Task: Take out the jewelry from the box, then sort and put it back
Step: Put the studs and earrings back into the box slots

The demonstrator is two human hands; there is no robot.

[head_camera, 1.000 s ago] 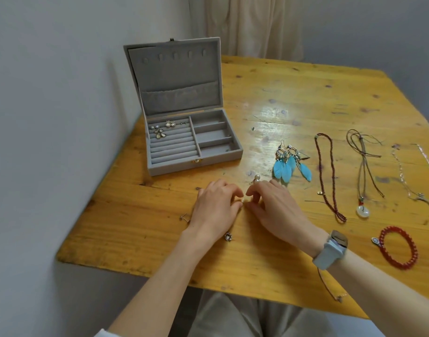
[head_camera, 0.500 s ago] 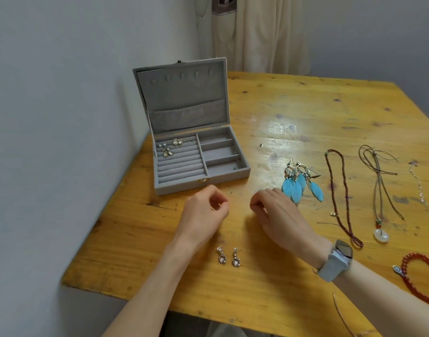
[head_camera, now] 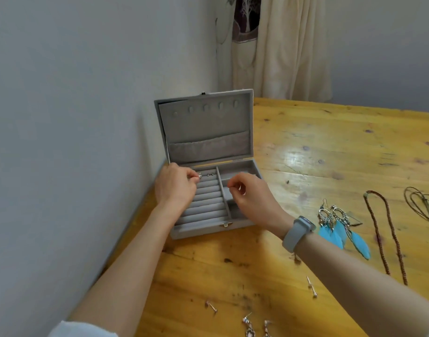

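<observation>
**Grey velvet box under both my hands**

Grey felt lines the jewelry box (head_camera: 209,190), which stands open at the table's (head_camera: 330,147) left edge against the wall, lid upright. My left hand (head_camera: 175,188) is over the back left corner of the ring-roll section, thumb and forefinger pressed together on a small silvery stud (head_camera: 199,175) right at the top roll. Two more tiny pieces (head_camera: 209,175) sit on that same roll, just beside my fingertips. My right hand (head_camera: 251,195) hovers over the small compartments on the right side of the box, thumb and forefinger pinched on something too small for me to make out; the other fingers curl loosely. A grey watch (head_camera: 297,231) is on that wrist.

Out on the wood, well apart from both hands, lie the blue feather earrings (head_camera: 339,229), a dark beaded necklace (head_camera: 383,229) and a cord necklace (head_camera: 424,203) at the right edge. Nearer me are small studs (head_camera: 211,306) and a pair of drop earrings (head_camera: 257,328) at the bottom.
</observation>
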